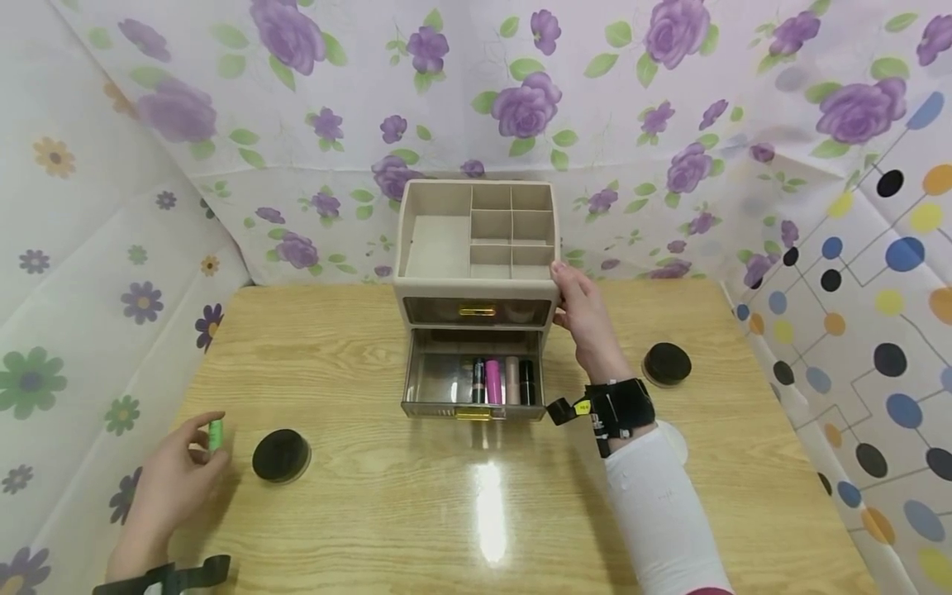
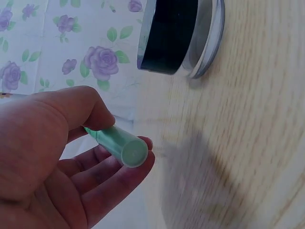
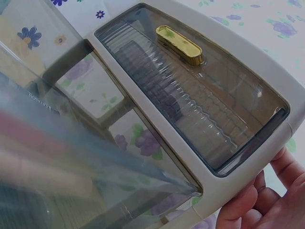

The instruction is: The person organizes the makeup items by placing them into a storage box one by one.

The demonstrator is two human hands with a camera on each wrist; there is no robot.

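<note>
My left hand point(image 1: 173, 473) pinches a small green lip balm tube point(image 2: 123, 147) between thumb and fingers, just above the table at the left. In the left wrist view its round end faces the camera. At the back middle stands a beige makeup organizer point(image 1: 476, 285) with a compartmented top. My right hand point(image 1: 587, 322) grips its right side near the front corner. The lower drawer point(image 1: 437, 382) is pulled out, with several lipstick tubes upright or leaning in its right part, a pink tube point(image 1: 493, 382) among them. The upper drawer point(image 3: 190, 90), with a gold handle, is closed.
A black-lidded round jar point(image 1: 281, 455) sits right of my left hand, and another black-lidded jar point(image 1: 667, 364) lies beyond my right wrist. A white round object point(image 1: 675, 442) is partly hidden by my right forearm. Patterned cloth walls point(image 1: 335, 165) border the wooden table point(image 1: 357, 512).
</note>
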